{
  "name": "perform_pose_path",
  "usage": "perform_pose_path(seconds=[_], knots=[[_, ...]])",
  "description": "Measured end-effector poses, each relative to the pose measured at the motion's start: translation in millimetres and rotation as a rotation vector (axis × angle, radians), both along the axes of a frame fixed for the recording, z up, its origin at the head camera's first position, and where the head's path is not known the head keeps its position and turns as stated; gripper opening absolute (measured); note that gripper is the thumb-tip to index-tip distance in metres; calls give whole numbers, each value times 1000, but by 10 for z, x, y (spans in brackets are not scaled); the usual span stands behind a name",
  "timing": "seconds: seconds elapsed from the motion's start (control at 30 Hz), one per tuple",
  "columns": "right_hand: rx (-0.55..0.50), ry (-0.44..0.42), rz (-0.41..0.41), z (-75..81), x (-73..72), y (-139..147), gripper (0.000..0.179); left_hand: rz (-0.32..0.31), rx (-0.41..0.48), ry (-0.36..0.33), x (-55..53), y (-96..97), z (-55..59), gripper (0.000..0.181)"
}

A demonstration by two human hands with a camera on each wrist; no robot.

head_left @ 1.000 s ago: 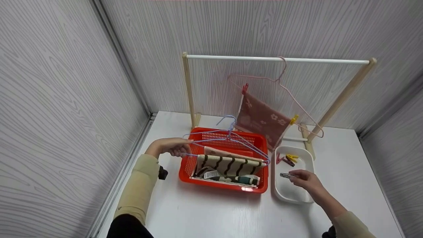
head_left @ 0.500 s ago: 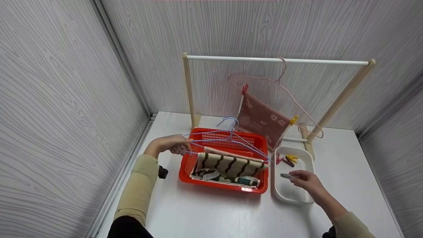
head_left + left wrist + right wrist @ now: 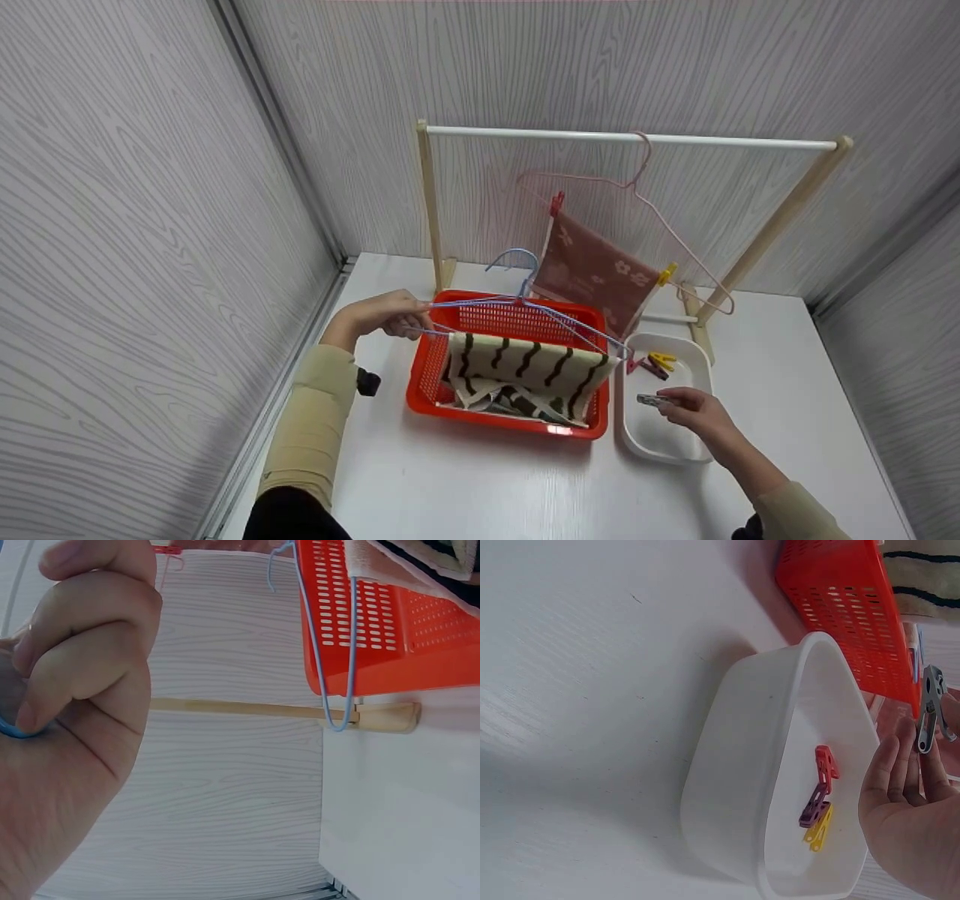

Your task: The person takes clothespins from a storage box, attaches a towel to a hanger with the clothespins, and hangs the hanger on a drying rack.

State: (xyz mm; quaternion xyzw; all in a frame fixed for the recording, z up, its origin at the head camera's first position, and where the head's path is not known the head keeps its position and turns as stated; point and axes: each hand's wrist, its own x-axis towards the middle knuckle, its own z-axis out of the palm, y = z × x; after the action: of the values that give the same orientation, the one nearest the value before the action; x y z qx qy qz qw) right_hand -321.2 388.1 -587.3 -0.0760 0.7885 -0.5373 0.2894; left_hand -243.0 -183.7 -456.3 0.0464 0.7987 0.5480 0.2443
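My left hand (image 3: 386, 313) grips the left end of a blue clothes hanger (image 3: 472, 303) above the red basket (image 3: 506, 426). Draped over the hanger's bottom bar is a cream towel (image 3: 532, 367) with dark wavy stripes, its lower part down in the basket. A second blue hanger (image 3: 354, 630) shows behind in the left wrist view, with pale pink cloth (image 3: 375, 566) on it. Over the white tub (image 3: 628, 435), my right hand (image 3: 694, 411) pinches a grey clothespin (image 3: 931, 709) between thumb and fingers. Red, purple and yellow clothespins (image 3: 821, 829) lie inside the tub.
Behind the basket stands a drying rack with a white rail (image 3: 525, 133) and wooden legs (image 3: 427, 202). From the rail hangs a pink hanger (image 3: 675, 232), with a pink flowered towel (image 3: 592, 274) clipped on by red and yellow clothespins. Wood-grain panels (image 3: 150, 225) surround the table.
My left hand has risen, lifting the blue hanger and the striped towel, so more of the stripes show. The right hand with the clothespin stays almost still.
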Motion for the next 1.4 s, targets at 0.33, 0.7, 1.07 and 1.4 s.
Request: perform_pose_path(seconds=[0.33, 0.7, 1.07, 1.4], knots=[[-12, -10, 10, -19, -11, 13, 50, -28, 52, 64, -60, 25, 62, 41], [-7, -7, 4, -39, 3, 23, 50, -39, 45, 83, -113, 65, 183, 43], [-24, 12, 1, -42, 5, 37, 48, -41, 90, 145, -168, 128, 347, 40], [-24, 31, 11, 20, -11, 40, 49, -38, 127, 159, -209, 187, 378, 39]])
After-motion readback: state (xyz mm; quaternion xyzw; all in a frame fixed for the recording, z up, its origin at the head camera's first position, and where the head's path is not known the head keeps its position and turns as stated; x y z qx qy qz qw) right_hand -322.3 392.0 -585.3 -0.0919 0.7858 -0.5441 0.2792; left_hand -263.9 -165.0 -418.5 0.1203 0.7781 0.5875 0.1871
